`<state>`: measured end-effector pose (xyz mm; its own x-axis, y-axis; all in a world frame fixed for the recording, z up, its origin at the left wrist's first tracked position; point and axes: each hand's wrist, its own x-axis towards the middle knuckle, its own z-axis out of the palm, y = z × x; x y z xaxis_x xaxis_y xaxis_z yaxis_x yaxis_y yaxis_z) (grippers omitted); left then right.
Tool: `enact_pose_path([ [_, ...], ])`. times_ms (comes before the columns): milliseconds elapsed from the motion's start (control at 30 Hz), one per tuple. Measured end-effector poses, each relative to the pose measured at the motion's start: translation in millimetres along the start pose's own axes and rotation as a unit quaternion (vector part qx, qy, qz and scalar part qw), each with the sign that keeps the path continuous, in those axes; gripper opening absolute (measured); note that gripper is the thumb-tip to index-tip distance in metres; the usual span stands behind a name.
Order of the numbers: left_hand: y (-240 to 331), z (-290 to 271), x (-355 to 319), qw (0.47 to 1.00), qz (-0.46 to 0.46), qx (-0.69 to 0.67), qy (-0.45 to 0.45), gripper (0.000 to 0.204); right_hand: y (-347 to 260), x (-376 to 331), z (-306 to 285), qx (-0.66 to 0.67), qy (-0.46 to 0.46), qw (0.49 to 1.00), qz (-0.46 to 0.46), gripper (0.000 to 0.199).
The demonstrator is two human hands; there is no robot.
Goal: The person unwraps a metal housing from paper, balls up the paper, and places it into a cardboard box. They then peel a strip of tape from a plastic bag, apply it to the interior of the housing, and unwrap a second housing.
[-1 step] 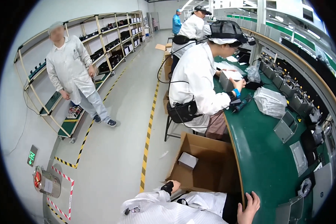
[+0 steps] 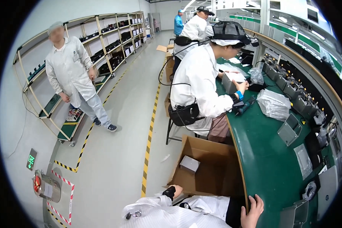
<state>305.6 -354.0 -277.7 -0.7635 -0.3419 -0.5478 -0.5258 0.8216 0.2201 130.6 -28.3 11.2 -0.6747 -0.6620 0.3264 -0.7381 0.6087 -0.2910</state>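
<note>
My left hand point(image 2: 177, 191), with a black band at the wrist, is closed at the near rim of an open cardboard box point(image 2: 216, 146); its fingertips are partly hidden. Inside that box lies one grey-white block-shaped unit point(image 2: 190, 163), toward the left wall. My right hand point(image 2: 253, 212) rests on the edge of the green-topped bench point(image 2: 250, 159), fingers apart and holding nothing. Close to it on the bench stands a grey metal housing point(image 2: 294, 214).
A seated co-worker point(image 2: 197, 83) holds a grey box-shaped unit point(image 2: 228, 83) at the bench. Bagged parts point(image 2: 273, 104), a metal bracket point(image 2: 290, 129) and a silver laptop lid point(image 2: 328, 193) lie along it. Leftward, a person point(image 2: 70, 68) stands beside shelving point(image 2: 98, 32); a metal bin point(image 2: 47, 188) is nearer.
The whole view has shifted very slightly. Both my hands keep their places at the box and on the bench edge.
</note>
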Motion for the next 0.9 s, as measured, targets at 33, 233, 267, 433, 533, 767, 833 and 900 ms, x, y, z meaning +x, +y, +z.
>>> enact_pose_path([
  [33,2,0,-7,1.000,0.001,-0.019,-0.004,0.032,-3,5,2,-0.001,-0.008,1.000,-0.007,0.047],
  [233,1,-12,-33,0.999,-0.006,-0.040,0.019,0.028,-32,61,20,0.052,-0.126,0.990,-0.030,0.055],
  [267,0,-17,-38,0.998,-0.012,-0.049,0.022,0.028,-40,76,21,0.053,-0.125,0.989,-0.062,0.056],
  [433,-29,5,-44,0.997,-0.030,-0.070,0.030,0.029,-78,143,40,0.030,-0.122,0.978,-0.168,0.057],
  [533,-42,27,-48,0.996,-0.037,-0.083,0.024,0.028,-89,175,65,0.017,-0.137,0.964,-0.227,0.061],
  [767,-49,26,-57,0.992,0.023,-0.072,-0.102,0.033,-58,220,104,-0.091,-0.145,0.965,-0.196,0.085],
  [833,-50,5,-50,0.975,0.088,-0.123,-0.164,0.043,-45,227,122,-0.102,-0.153,0.966,-0.182,0.086],
  [900,-56,-39,-45,0.964,0.104,-0.223,-0.104,0.055,-40,233,135,-0.109,-0.153,0.966,-0.177,0.085],
])
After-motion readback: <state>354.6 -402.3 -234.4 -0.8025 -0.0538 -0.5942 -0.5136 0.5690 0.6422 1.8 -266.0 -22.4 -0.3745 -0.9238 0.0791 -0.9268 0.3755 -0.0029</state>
